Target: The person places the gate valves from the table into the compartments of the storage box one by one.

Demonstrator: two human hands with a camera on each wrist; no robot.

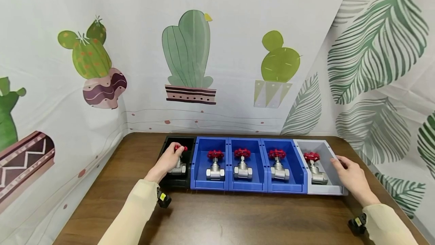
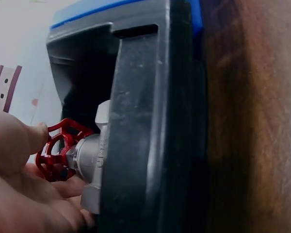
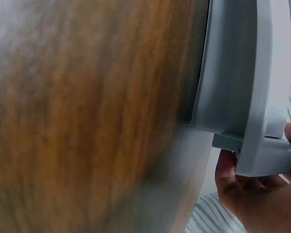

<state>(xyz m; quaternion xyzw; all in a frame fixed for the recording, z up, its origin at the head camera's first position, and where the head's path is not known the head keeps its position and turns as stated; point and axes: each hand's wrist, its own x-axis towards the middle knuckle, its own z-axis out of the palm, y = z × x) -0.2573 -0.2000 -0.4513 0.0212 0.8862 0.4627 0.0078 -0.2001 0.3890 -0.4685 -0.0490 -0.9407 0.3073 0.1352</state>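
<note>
My left hand [image 1: 168, 161] grips the red handwheel [image 2: 51, 155] of a metal gate valve [image 1: 179, 168] inside the black bin [image 1: 175, 184] at the row's left end. In the left wrist view, thumb and fingers curl round the wheel while the valve body [image 2: 89, 155] stands behind the bin's front wall. At the other end, my right hand [image 1: 353, 175] holds the side wall of the grey bin [image 1: 327, 189]. The right wrist view has the thumb over the wall's top and fingers on its outer side. Another red-wheeled valve [image 1: 318, 175] sits in this grey bin.
Between the end bins stand three joined blue bins [image 1: 248, 187], each with one red-wheeled valve, such as the middle valve [image 1: 242, 169]. The row lies near the back of a brown wooden table [image 1: 217, 214]. A cactus-patterned white cloth [image 1: 231, 41] hangs behind.
</note>
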